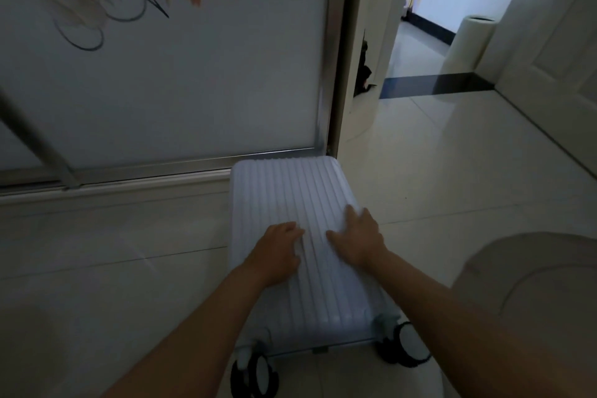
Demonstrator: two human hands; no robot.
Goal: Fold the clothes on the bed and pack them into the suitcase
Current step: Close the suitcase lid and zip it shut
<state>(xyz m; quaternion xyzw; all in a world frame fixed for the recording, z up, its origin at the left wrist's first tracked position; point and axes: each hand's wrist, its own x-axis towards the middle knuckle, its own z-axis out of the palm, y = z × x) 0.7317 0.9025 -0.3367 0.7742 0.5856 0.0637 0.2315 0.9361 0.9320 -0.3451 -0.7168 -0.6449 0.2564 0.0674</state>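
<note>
While the suitcase (290,203) lies flat & shut on the tiled floor (436,171), wheels (408,344) toward the wearer and far end near the sliding door (161,90), entry reads:

1. Suitcase: ribbed pale shell, lid down; contents not visible.
2. Left hand (277,252): palm down on shell, fingers loosely bent, gripping nothing.
3. Right hand (357,239): palm down just beside it, fingers spread flat on the ribs, gripping nothing.
4. Clothes, bed: none in view.
5. Misc.: knee (533,300) in pale fabric, btm right; open doorway (420,26) w/ pale bin (468,42), top right.

Status (est.): a shut lid w/ both hands on top fits either the close-up after packing or the moment before opening; this view can't settle which. No garment seen on the floor.

Left to do, if already packed: fasten the case, stand it up. If not: open lid, fold, load, i.e. the whole job.
</note>
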